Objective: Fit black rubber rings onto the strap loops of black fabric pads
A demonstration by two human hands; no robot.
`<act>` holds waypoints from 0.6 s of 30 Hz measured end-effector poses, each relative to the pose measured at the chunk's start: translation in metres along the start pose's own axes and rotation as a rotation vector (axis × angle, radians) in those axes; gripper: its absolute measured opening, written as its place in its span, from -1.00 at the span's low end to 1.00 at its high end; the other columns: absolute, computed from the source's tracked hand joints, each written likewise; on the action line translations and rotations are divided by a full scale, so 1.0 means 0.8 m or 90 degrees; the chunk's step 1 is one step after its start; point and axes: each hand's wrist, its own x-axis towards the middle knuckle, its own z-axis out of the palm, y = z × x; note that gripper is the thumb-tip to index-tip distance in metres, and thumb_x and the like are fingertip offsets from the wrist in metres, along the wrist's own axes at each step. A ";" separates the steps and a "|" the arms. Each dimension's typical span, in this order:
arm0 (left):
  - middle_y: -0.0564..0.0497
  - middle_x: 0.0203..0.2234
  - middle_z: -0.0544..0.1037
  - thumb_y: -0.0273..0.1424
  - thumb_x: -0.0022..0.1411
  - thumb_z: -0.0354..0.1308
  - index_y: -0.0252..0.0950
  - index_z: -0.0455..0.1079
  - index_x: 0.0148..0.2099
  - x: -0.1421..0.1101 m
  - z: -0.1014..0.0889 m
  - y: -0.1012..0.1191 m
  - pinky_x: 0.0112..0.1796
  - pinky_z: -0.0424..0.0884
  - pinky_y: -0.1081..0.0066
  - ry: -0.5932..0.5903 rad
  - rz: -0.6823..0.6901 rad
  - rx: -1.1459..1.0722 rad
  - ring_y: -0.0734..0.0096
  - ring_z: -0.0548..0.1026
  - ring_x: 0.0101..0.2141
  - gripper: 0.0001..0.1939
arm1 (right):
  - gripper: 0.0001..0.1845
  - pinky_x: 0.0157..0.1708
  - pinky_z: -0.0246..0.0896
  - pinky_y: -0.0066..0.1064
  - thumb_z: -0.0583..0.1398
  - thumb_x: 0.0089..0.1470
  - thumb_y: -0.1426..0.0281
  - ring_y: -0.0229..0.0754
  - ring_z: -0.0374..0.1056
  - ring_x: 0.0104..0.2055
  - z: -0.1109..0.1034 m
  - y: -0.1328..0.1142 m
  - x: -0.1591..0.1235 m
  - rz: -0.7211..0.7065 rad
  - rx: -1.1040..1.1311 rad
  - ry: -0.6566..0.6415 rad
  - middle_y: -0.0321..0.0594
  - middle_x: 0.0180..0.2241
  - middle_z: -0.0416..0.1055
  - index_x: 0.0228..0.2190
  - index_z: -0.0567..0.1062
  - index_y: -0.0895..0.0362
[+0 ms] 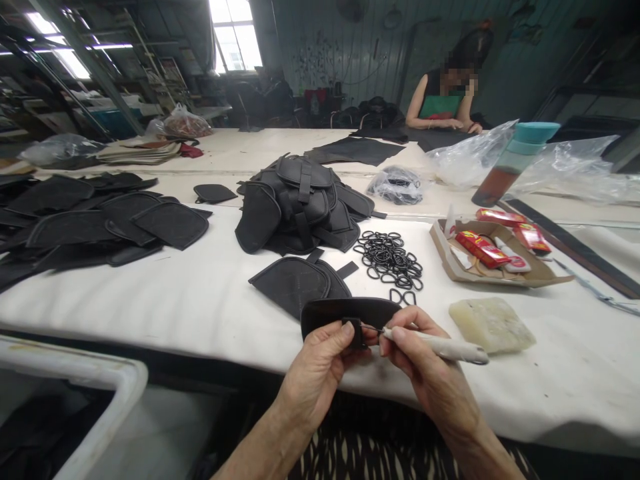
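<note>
My left hand (323, 357) is closed on a black leather piece (325, 312) with a short strap, the thumb pressing the strap end. Between the fingers of my right hand (420, 350) is an awl-like tool (450, 348) with a whitish handle; its thin metal tip points left at the strap. Whether the tip goes into the strap cannot be made out. Just beyond my hands lie similar black pieces (293, 280) with strap ends. A heap of black D-rings (387, 257) sits farther back, a couple of them close to the held piece.
A pile of black pieces (300, 200) stands mid-table, more (80, 220) at left. On the right are a cardboard tray (515, 280) with red boxes, a waxy yellowish block (493, 325) and a bottle (515, 160). A white bin (115, 373) stands lower left. A co-worker (450, 93) sits opposite.
</note>
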 end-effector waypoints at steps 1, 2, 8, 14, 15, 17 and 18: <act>-0.15 -0.41 0.58 -0.37 0.18 0.11 -0.42 0.54 -0.33 -0.001 0.001 -0.001 -0.13 0.31 0.29 0.013 0.013 0.012 0.28 0.47 -0.31 -0.77 | -0.83 -0.58 -0.04 -0.51 0.18 0.08 0.29 -0.36 0.08 -0.57 -0.001 0.000 0.000 0.001 -0.010 -0.006 -0.34 -0.54 0.37 -0.44 0.33 0.11; -0.13 -0.43 0.58 -0.37 0.18 0.11 -0.40 0.54 -0.34 -0.001 0.003 -0.002 -0.13 0.30 0.30 0.028 0.027 0.027 0.29 0.48 -0.32 -0.77 | -0.84 -0.56 -0.01 -0.50 0.19 0.08 0.29 -0.35 0.12 -0.55 -0.003 -0.002 0.000 0.000 -0.024 -0.013 -0.34 -0.53 0.38 -0.43 0.34 0.11; -0.05 -0.50 0.55 -0.33 0.18 0.10 -0.37 0.52 -0.41 -0.003 0.006 -0.008 -0.20 0.30 0.38 0.084 0.074 0.090 0.37 0.46 -0.38 -0.74 | -0.83 -0.51 0.08 -0.47 0.22 0.02 0.26 -0.29 0.24 -0.51 -0.012 -0.020 0.003 -0.016 -0.187 -0.042 -0.30 -0.52 0.43 -0.45 0.41 0.11; -0.02 -0.54 0.52 -0.33 0.12 0.15 -0.37 0.47 -0.48 -0.002 0.007 -0.007 -0.31 0.32 0.41 0.146 0.050 0.081 0.42 0.43 -0.47 -0.77 | -0.83 -0.58 0.03 -0.48 0.23 -0.01 0.28 -0.25 0.24 -0.47 -0.031 -0.032 0.010 -0.023 -0.118 0.002 -0.27 -0.53 0.38 -0.50 0.40 0.10; -0.02 -0.54 0.52 -0.33 0.10 0.16 -0.38 0.47 -0.49 -0.001 0.007 -0.006 -0.31 0.32 0.41 0.154 0.046 0.072 0.42 0.43 -0.47 -0.78 | -0.83 -0.61 0.01 -0.49 0.25 -0.03 0.28 -0.25 0.23 -0.49 -0.033 -0.033 0.010 -0.021 -0.093 0.013 -0.25 -0.54 0.38 -0.49 0.40 0.11; -0.02 -0.54 0.52 -0.34 0.08 0.18 -0.38 0.47 -0.49 -0.001 0.008 -0.006 -0.32 0.32 0.41 0.162 0.045 0.057 0.42 0.43 -0.48 -0.79 | -0.82 -0.65 -0.02 -0.51 0.27 -0.07 0.28 -0.27 0.20 -0.55 -0.035 -0.036 0.008 -0.018 -0.042 0.020 -0.24 -0.57 0.38 -0.50 0.41 0.11; -0.02 -0.55 0.52 -0.34 0.08 0.18 -0.38 0.47 -0.50 0.000 0.008 -0.005 -0.32 0.32 0.41 0.162 0.045 0.050 0.43 0.43 -0.49 -0.79 | -0.82 -0.66 -0.02 -0.51 0.28 -0.08 0.28 -0.28 0.19 -0.57 -0.034 -0.038 0.005 -0.018 -0.019 0.017 -0.24 -0.58 0.37 -0.50 0.41 0.12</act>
